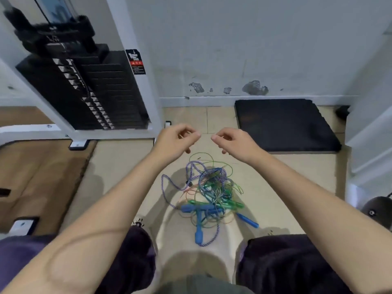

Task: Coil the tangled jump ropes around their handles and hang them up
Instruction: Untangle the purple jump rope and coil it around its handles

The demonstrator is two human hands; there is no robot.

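Several jump ropes (209, 192) lie knotted together on the tiled floor (118, 166) between the person's knees, blue and green handles mixed in; how many cannot be counted. Above them, the left hand (176, 141) and right hand (233, 143) hover, fingers loosely curled, holding nothing visible.

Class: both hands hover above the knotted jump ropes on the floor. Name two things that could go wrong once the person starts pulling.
1. The blue-white braided rope loops through the thin green cord; tugging one may tighten the tangle.
2. The blue handles and green handles lie crossed, so lifting one could drag the whole pile.
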